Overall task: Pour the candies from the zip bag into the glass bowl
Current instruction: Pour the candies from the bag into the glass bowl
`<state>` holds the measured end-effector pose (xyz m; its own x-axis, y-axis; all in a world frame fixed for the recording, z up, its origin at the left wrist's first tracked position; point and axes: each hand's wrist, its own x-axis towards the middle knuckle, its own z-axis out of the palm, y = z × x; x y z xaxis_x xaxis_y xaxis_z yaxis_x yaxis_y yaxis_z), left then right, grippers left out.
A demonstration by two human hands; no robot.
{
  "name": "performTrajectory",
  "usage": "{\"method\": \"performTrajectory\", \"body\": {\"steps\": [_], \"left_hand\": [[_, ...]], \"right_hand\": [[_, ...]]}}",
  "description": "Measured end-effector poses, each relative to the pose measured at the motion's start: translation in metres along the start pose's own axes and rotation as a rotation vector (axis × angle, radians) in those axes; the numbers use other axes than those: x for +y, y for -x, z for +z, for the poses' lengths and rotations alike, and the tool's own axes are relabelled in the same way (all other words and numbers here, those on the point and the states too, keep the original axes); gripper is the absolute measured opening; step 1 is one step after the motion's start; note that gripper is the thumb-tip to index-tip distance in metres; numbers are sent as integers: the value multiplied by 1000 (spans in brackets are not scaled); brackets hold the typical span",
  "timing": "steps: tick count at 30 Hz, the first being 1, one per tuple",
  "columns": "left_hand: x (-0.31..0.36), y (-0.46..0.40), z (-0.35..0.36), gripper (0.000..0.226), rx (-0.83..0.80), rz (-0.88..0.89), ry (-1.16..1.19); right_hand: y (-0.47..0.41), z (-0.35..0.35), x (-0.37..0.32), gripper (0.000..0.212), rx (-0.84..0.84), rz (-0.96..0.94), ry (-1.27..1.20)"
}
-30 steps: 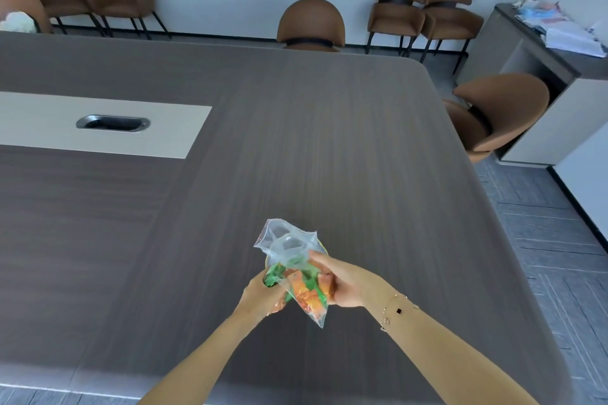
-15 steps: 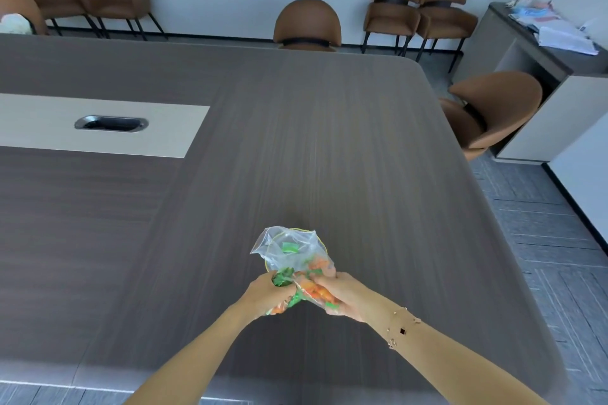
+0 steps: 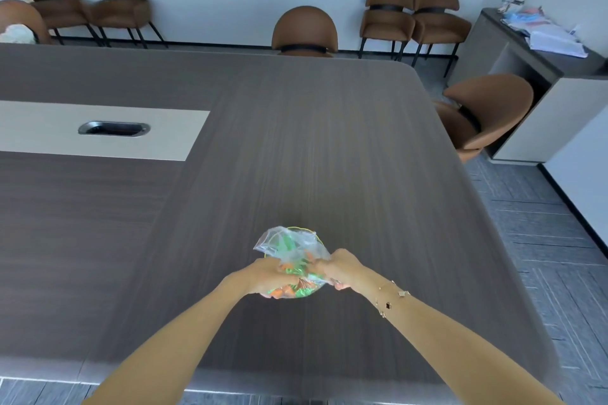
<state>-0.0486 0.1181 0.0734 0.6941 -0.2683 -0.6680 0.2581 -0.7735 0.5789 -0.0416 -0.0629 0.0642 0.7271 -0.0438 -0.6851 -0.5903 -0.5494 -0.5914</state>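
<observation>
A clear zip bag [image 3: 291,245] with orange and green candies [image 3: 289,289] is held between both hands, low over the dark table [image 3: 329,148]. My left hand [image 3: 263,276] grips the bag's lower left part. My right hand [image 3: 342,268] grips its right side. Behind and under the bag, a thin yellow-green arc shows, which looks like the rim of the glass bowl [image 3: 313,231]. The bag and hands hide the rest of the bowl. I cannot tell whether the candies lie in the bag or in the bowl.
A light inlay panel with a metal cable slot [image 3: 114,128] lies at the table's left. Brown chairs [image 3: 304,31] stand along the far wall and at the right edge [image 3: 483,112]. A side cabinet with papers [image 3: 552,39] stands at the right.
Both hands have lowered the bag toward the table and moved slightly apart. The bag has tipped over and flattened, and the candies now bunch low between the hands.
</observation>
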Motion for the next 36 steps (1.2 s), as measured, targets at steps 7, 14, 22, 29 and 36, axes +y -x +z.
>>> {"method": "performTrajectory", "body": {"steps": [7, 14, 22, 29, 36], "left_hand": [[2, 0, -5, 21, 37, 69, 2], [-4, 4, -16, 32, 180, 144, -124], [-5, -2, -32, 27, 222, 182, -143], [-2, -2, -33, 29, 325, 236, -291], [-2, -3, -40, 26, 408, 267, -281]], "right_hand": [[5, -10, -13, 30, 18, -10, 41], [9, -18, -26, 37, -28, -4, -52], [23, -25, -35, 25, -236, -258, 95], [24, -14, -38, 29, 68, -427, 620], [11, -16, -39, 23, 148, -386, 561]]}}
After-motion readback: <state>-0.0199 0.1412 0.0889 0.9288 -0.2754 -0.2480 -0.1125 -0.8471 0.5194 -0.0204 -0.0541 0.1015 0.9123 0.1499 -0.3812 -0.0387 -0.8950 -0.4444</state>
